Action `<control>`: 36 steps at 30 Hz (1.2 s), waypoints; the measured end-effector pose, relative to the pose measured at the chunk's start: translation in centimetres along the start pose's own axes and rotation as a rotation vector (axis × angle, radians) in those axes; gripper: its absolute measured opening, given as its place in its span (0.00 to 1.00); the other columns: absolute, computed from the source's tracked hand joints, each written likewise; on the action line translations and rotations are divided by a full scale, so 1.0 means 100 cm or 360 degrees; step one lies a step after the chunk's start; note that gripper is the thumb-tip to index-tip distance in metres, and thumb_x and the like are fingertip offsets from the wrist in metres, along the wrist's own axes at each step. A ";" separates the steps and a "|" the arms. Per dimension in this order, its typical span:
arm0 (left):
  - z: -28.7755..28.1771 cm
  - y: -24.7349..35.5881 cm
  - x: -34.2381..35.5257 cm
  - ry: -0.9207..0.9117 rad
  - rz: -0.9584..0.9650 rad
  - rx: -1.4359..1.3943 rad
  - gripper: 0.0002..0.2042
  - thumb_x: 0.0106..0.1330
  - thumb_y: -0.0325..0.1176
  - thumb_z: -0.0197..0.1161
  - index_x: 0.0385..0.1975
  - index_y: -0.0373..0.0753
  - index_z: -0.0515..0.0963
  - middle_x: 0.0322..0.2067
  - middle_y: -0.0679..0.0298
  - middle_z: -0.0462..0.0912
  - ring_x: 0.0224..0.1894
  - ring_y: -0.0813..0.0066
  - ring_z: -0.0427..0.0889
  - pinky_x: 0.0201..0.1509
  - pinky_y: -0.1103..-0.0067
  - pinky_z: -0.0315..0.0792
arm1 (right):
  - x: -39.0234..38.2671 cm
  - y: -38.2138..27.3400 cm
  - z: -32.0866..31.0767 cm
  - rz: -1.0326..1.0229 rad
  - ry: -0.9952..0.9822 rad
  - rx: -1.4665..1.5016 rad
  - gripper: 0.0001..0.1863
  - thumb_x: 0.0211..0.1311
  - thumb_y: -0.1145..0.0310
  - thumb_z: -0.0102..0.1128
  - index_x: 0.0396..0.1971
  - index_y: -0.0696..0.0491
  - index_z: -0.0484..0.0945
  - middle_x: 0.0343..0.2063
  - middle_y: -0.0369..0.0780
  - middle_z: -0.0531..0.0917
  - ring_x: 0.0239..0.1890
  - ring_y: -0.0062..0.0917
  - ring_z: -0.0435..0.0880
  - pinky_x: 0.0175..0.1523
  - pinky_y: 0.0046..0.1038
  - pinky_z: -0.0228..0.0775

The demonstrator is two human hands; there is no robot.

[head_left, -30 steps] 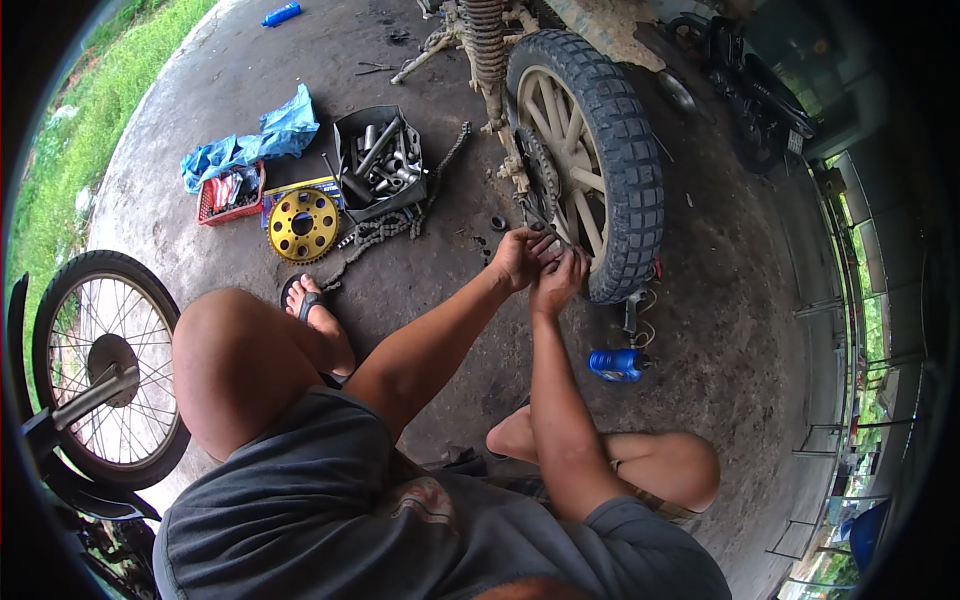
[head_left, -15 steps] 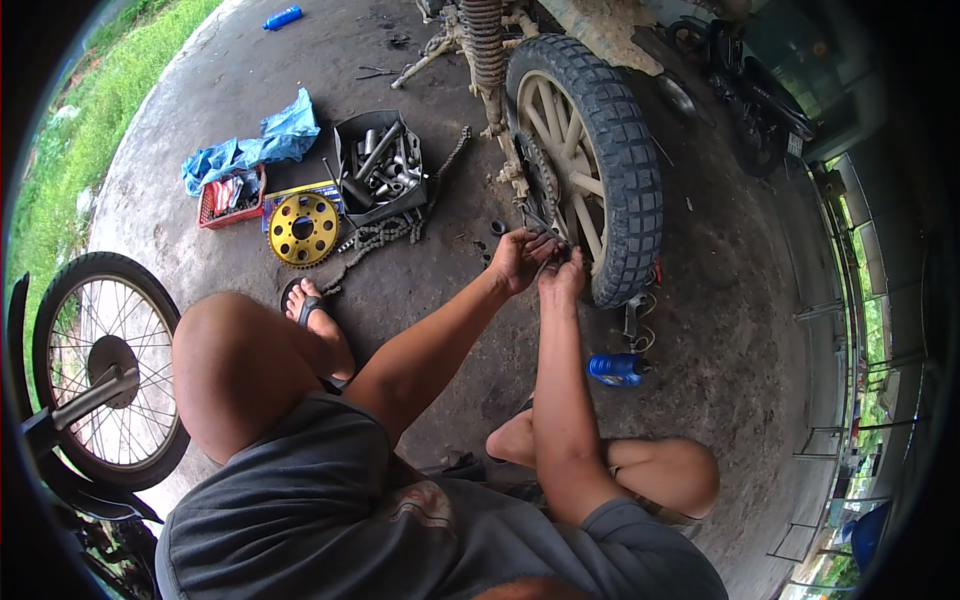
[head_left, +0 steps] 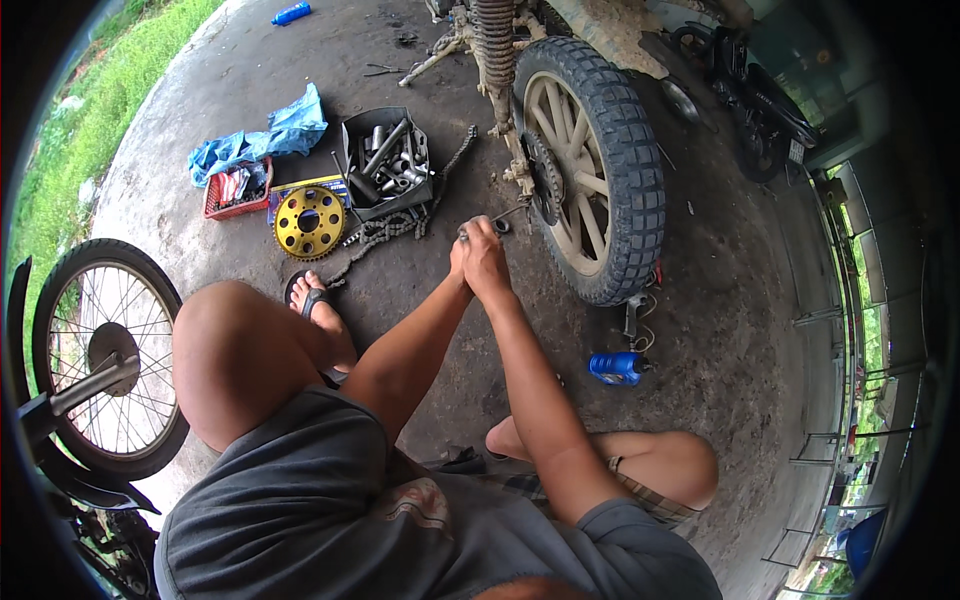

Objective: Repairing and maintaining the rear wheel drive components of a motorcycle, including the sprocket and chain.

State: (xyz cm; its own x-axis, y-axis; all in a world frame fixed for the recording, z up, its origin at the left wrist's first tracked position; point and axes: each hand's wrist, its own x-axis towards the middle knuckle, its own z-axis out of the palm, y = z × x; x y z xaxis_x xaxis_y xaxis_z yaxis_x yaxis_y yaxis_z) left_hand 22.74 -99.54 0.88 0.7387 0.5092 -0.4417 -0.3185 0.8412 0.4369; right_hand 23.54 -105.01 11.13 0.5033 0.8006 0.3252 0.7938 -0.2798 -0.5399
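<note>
My right hand [head_left: 487,262] is closed over my left hand [head_left: 459,260], just left of the motorcycle's rear wheel [head_left: 598,185]. Most of the left fingers are hidden behind the right hand. A thin metal rod [head_left: 514,210] shows between the right fingertips and the wheel hub; whether I grip it cannot be told. Close beside the fingers, a dark ring [head_left: 502,227] lies on the ground. The toothed rear sprocket [head_left: 545,178] sits on the wheel's near side, facing my hands.
A black bin of sockets and tools [head_left: 390,160] stands ahead, with a greasy chain [head_left: 380,231] by it. Left of these are a gold sprocket [head_left: 309,222], a red basket [head_left: 240,205] and blue plastic [head_left: 270,140]. A blue bottle [head_left: 614,368] lies at right; a spoked wheel [head_left: 108,362] stands left.
Both hands have drawn back leftward from the wheel hub. They were side by side at the wheel's lower edge; now the right hand covers the left. The view has shifted slightly.
</note>
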 end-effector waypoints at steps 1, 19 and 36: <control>-0.015 0.006 0.000 0.0105 0.0116 0.0059 0.20 0.74 0.52 0.49 0.41 0.42 0.80 0.39 0.56 0.85 0.39 0.56 0.83 0.48 0.64 0.77 | -0.010 0.009 0.008 0.0056 -0.0092 0.0069 0.09 0.63 0.72 0.57 0.42 0.55 0.78 0.49 0.47 0.76 0.52 0.50 0.79 0.57 0.45 0.71; 0.102 -0.022 -0.031 -0.0672 -0.0195 0.0573 0.14 0.65 0.26 0.63 0.49 0.29 0.78 0.46 0.55 0.84 0.49 0.63 0.82 0.56 0.68 0.74 | -0.029 0.108 -0.049 0.1020 0.0169 -0.0886 0.18 0.70 0.56 0.52 0.42 0.52 0.85 0.45 0.50 0.87 0.55 0.49 0.81 0.58 0.46 0.74; 0.113 -0.028 -0.033 -0.0550 -0.0552 -0.0042 0.10 0.67 0.34 0.60 0.42 0.38 0.79 0.42 0.61 0.82 0.48 0.64 0.77 0.60 0.70 0.69 | -0.009 0.145 -0.058 0.1530 0.1182 0.2465 0.21 0.79 0.54 0.46 0.48 0.55 0.79 0.42 0.42 0.85 0.44 0.35 0.83 0.52 0.37 0.76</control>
State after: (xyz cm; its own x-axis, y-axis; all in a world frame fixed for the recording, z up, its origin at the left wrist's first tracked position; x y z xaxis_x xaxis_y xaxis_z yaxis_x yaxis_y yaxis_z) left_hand 27.88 -105.58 9.96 0.9564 0.1119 -0.2696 -0.0307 0.9571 0.2882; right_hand 36.58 -112.90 7.48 0.8587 0.2344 -0.4558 -0.5046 0.5423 -0.6718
